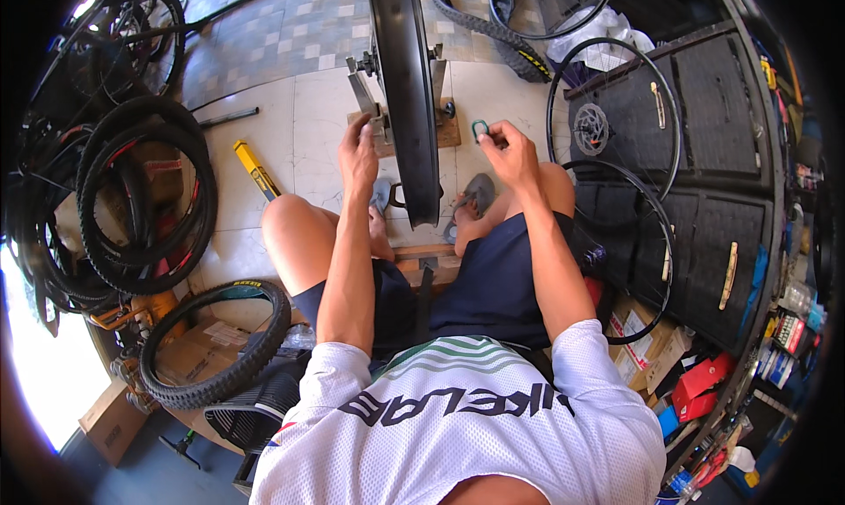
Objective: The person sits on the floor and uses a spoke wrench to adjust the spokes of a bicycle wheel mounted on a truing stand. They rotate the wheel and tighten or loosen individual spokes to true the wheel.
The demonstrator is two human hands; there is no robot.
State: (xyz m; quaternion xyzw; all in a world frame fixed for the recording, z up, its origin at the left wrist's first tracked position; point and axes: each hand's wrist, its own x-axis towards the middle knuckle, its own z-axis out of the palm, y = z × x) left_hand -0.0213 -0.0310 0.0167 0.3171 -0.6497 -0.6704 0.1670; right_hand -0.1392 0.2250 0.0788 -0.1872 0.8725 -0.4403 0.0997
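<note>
Upright in front of me stands a black bicycle wheel (409,91), seen along its rim in a metal truing stand (363,91) on a wooden base (449,133). To the right of the rim, my right hand (512,157) pinches a small green ring-shaped spoke wrench (480,128) between thumb and fingers, apart from the wheel. My left hand (358,157) is raised on the other side, beside the stand's left arm. Its fingers are loosely bent and a little blurred, with nothing visible in them. The spokes hardly show from this angle.
Tyres and wheels (145,197) are heaped at the left, with a loose tyre (216,342) below them. A yellow box (255,169) lies on the floor near my left knee. Bare wheels (673,122) lean on dark cabinets (713,109) at the right.
</note>
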